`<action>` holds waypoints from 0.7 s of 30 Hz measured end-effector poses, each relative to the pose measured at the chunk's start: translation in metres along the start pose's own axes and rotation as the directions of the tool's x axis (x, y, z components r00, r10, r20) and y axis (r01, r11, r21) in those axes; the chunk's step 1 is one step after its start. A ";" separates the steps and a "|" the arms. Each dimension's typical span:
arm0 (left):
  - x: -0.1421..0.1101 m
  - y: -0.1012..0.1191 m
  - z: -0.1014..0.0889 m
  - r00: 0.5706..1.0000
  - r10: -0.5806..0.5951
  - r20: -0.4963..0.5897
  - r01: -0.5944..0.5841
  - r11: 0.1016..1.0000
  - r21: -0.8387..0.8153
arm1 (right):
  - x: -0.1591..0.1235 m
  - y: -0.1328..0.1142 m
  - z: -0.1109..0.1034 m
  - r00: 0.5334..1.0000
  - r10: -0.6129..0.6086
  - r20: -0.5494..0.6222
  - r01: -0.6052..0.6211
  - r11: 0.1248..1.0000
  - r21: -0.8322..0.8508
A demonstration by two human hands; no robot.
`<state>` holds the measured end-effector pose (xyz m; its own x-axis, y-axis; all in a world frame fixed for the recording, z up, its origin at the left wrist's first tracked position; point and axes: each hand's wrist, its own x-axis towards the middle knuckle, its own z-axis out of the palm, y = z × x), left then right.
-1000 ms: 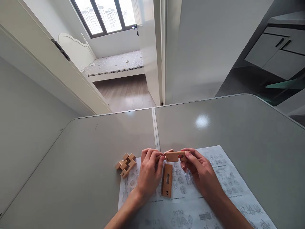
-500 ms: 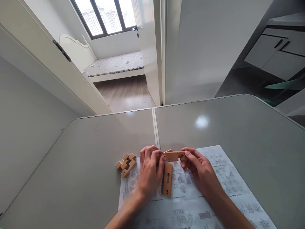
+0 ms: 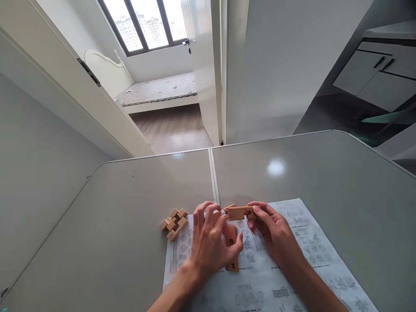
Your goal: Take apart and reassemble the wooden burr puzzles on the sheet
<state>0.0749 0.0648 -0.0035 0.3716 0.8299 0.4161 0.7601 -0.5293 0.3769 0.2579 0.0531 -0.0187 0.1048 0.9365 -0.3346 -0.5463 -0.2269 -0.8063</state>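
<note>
My right hand (image 3: 269,232) pinches a flat wooden puzzle piece (image 3: 238,212) by its right end and holds it level just above the table. My left hand (image 3: 211,240) lies over a second flat wooden piece (image 3: 232,260) marked "2" that rests on a printed instruction sheet (image 3: 292,260). The thumb is on that piece and the fingers are curled above it. Part of the piece is hidden under the hand. A small cluster of interlocked wooden blocks (image 3: 173,223) sits on the table to the left of my left hand.
The grey table (image 3: 123,216) has a seam down its middle and rounded far corners. Beyond its far edge an open doorway shows a room with a wooden floor and a window. Grey cabinets stand at the upper right.
My left hand has let go of the held piece's left end and dropped down and right onto the piece marked "2". My right hand and its piece have stayed in place.
</note>
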 end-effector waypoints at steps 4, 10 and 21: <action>0.000 0.001 0.000 1.000 -0.003 0.017 0.003 1.000 -0.004 | -0.001 0.000 0.001 1.000 -0.003 0.002 0.003 1.000 0.005; -0.004 -0.002 0.002 0.996 0.052 0.068 -0.048 0.998 -0.047 | -0.001 0.002 -0.001 1.000 0.001 -0.004 -0.001 1.000 0.007; -0.008 -0.005 0.003 0.988 0.147 0.053 -0.143 0.987 -0.075 | 0.000 0.003 -0.003 1.000 0.008 -0.008 -0.007 1.000 0.007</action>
<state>0.0695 0.0615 -0.0116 0.5072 0.7509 0.4229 0.6567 -0.6545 0.3746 0.2593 0.0515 -0.0223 0.1070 0.9327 -0.3443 -0.5530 -0.2319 -0.8002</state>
